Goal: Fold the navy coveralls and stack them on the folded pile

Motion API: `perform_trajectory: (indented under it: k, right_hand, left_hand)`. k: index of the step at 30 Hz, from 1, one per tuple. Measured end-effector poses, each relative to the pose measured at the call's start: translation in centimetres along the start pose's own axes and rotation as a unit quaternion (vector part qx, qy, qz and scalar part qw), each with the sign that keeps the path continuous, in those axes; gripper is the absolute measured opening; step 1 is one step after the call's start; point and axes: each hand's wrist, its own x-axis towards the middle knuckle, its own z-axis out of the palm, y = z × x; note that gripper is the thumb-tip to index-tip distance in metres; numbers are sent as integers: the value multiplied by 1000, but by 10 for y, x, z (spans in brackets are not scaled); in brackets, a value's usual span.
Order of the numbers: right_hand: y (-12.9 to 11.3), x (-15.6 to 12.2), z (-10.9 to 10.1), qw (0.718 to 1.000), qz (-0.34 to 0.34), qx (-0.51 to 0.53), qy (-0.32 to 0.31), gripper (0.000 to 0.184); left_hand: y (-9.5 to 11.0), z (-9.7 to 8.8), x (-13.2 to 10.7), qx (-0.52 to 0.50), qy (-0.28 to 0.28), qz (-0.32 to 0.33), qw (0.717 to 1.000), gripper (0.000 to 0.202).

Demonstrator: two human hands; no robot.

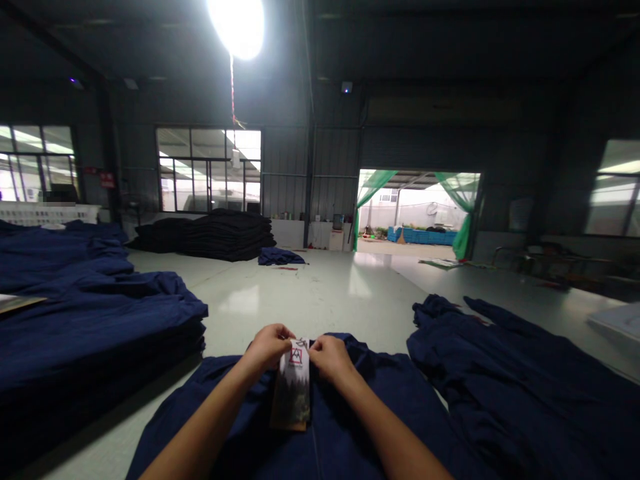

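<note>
A navy garment (350, 413) lies spread on the pale table in front of me. Over its middle hangs a hang tag (293, 390), white at the top with a red and black logo and a dark forest picture below; a brown edge shows behind it. My left hand (270, 345) pinches the tag's upper left corner. My right hand (330, 355) is closed at the upper right, fingers pressed together by a small dark loop (301, 343) at the tag's top. What exactly the right fingertips grip is too small to make out.
Stacked navy garments (100, 320) rise on the left, with a card (20, 303) on top. More navy garments (500, 373) lie to the right. Farther back on the table (320, 300) are a black pile (210, 235) and a small navy bundle (280, 256). A lamp (237, 27) hangs overhead.
</note>
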Motion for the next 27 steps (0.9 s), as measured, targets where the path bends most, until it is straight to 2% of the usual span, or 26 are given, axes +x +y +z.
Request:
perform_trajectory:
  k: [3,7,11,15,17,19,21,22,24,27]
  right_hand:
    - [1,1,-4,1000,-5,-15,23,14]
    - [-6,-7,-20,996,-15,-49,77,14]
    - [-26,-25,-37,986,-83,-99,105,17]
    - [-44,-42,-42,978,-115,-153,81,20]
    - [-49,-50,-44,976,-122,-178,25,24]
    - [-50,-55,-46,969,-136,-198,-60,29]
    - [-48,-59,-46,955,-154,-214,-139,33]
    - [-47,-59,-45,948,-159,-222,-162,33]
    - [-42,-57,-39,942,-137,-246,-182,36]
    - [-32,-49,-27,940,-39,-278,-193,64]
  left_hand:
    - [-3,-2,2,15,9,11,1000,16]
    - [-4,-1,0,29,5,24,999,12]
    - [3,5,-6,-5,-31,-22,999,15]
    - [5,8,-8,-84,-61,-39,994,14]
    - [2,7,-7,-93,-75,-47,992,12]
    - [0,5,-7,-28,-73,-42,996,12]
    - [-2,3,-9,102,-41,-3,994,13]
    - [-2,3,-11,178,-18,25,983,14]
    - [-1,3,-17,315,28,82,945,15]
    - [-2,5,-24,430,43,117,894,27]
